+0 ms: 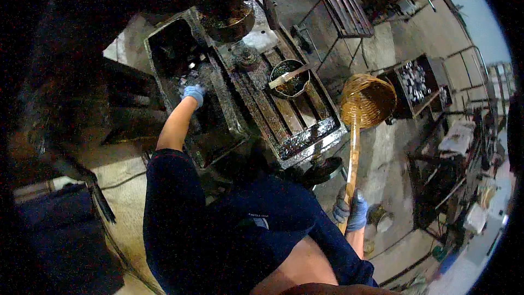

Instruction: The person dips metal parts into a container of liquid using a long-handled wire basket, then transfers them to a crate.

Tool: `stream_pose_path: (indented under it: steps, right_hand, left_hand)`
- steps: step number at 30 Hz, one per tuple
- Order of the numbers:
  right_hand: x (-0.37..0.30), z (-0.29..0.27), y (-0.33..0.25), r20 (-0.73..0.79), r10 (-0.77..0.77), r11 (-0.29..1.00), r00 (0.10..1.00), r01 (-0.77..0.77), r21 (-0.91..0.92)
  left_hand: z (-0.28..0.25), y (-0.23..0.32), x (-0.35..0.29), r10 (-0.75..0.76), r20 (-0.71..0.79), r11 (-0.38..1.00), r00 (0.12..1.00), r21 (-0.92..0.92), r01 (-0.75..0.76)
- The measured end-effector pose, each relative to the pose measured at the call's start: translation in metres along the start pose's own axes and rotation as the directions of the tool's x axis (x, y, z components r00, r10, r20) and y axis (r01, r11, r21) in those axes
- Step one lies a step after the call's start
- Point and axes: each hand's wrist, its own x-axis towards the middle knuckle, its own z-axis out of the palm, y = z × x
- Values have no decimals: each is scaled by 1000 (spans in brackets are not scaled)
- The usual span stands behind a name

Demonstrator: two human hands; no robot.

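Observation:
My left hand (pixel 193 94), in a blue glove, reaches into a dark, greasy metal tray (pixel 164 49) beside a slotted machine table (pixel 284 114); it rests among small shiny pieces, and I cannot tell whether it grips any. My right hand (pixel 351 211), also gloved in blue, is closed around the long wooden handle of a woven basket scoop (pixel 368 100). The scoop's round wicker bowl is held up to the right of the machine table.
A small dark pan (pixel 291 81) with a flat strip across it sits on the slotted table. A round dark bowl (pixel 229 22) stands at the table's far end. A box of pale metal parts (pixel 415 83) stands at the right, with racks and clutter beyond.

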Motion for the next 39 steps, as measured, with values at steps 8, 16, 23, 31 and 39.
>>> stream_pose_path:
  steps: [8, 16, 23, 31, 39]
  right_hand:
    - [-2, 23, 41, -200, -96, 995, 975, 88, -48]
    - [-3, -9, 35, -225, -5, 1000, 974, 0, -20]
    - [-10, -6, 8, -21, 146, 989, 989, -147, -27]
    - [-14, -10, 8, -6, 167, 970, 986, -165, -180]
    - [-9, -8, -1, 138, 385, 922, 913, -375, -93]
  left_hand:
    - [39, -9, 61, 158, -204, 987, 966, 62, -148]
    - [-33, -13, -18, -276, -407, 892, 871, -446, 74]
    - [-59, 12, -125, -615, -365, -492, 699, -515, -702]
    - [-104, 111, -175, -305, -755, -52, 580, -595, -802]
    - [-146, 200, -208, 257, -923, 376, 286, -178, -910]
